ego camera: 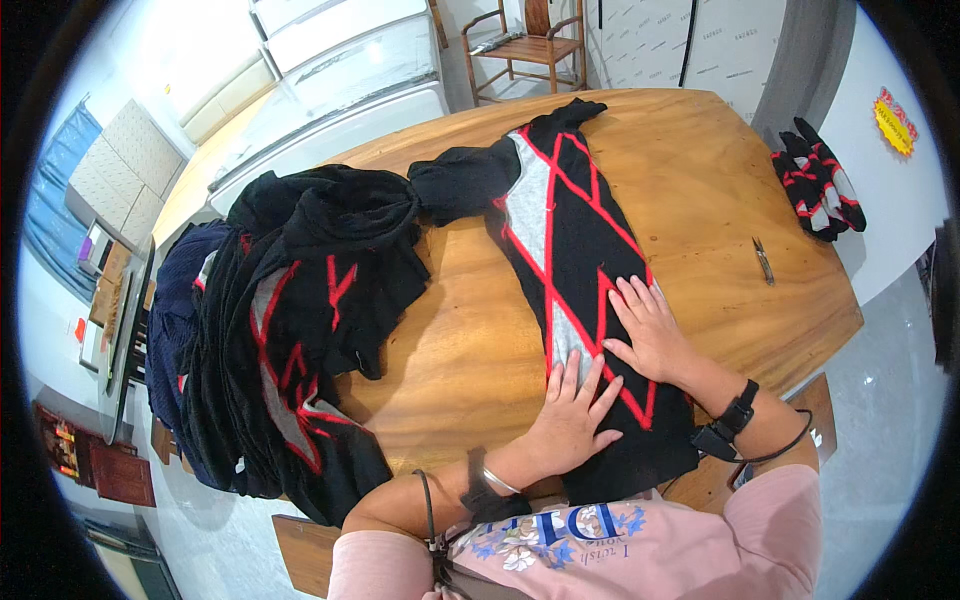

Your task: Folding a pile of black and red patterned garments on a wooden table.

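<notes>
A black knit garment (577,247) with red zigzag lines and grey patches lies stretched lengthwise on the wooden table (457,315). My left hand (574,420) rests flat on its lower part, fingers spread over a grey patch. Higher up and to the right, my right hand (645,326) presses on the garment near its right edge, palm down. Neither hand grips anything. At the garment's far end, a black section (461,180) extends leftward and touches a heap of similar black knitwear (322,217).
Thread snips (763,261) lie on the right of the table. Beyond them, a small bundle of red, black and grey knit pieces (821,180) sits at the edge. Navy ribbed knitwear (176,352) hangs at the far left. A wooden armchair (529,45) stands behind the table.
</notes>
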A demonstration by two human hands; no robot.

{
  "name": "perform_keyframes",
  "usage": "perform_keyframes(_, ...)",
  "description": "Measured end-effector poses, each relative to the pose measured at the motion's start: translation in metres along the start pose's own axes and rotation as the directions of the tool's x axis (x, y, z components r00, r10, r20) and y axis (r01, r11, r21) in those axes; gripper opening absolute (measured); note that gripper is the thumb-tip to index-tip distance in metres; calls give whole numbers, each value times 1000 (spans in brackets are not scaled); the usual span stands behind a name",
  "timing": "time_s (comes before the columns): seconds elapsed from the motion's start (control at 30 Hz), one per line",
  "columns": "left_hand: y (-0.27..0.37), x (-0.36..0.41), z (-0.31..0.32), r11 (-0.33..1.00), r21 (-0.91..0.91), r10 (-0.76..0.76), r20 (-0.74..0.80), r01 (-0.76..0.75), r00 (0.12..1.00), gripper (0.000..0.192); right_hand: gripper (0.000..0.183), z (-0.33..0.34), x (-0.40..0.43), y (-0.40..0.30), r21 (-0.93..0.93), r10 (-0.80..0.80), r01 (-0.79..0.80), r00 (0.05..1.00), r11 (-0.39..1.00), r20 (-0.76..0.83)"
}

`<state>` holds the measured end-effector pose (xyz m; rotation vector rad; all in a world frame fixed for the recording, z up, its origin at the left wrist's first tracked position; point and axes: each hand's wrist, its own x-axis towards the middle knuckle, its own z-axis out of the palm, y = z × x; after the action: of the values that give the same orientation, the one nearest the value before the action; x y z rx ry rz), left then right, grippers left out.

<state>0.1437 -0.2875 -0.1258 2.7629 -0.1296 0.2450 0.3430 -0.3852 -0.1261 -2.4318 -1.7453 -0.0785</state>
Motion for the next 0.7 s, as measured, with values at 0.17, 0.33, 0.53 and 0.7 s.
perform_keyframes(0.17,-21,17,-21,999,-44,33,95,-29,995,65,67,-15,2,-4,69,-8,13,997,998,-71)
perform_keyframes(0.33,-42,35,-14,996,72,-43,-189,58,981,68,64,-2,30,-13,104,24,-5,983,995,-181)
perform_keyframes(0.53,-56,28,-5,993,81,-71,-150,84,986,66,69,9,33,8,95,-16,18,1000,995,-19)
perform_keyframes(0.7,-111,58,-32,736,-589,-570,-271,335,776,10,53,-15,54,23,208,-32,34,999,978,-12)
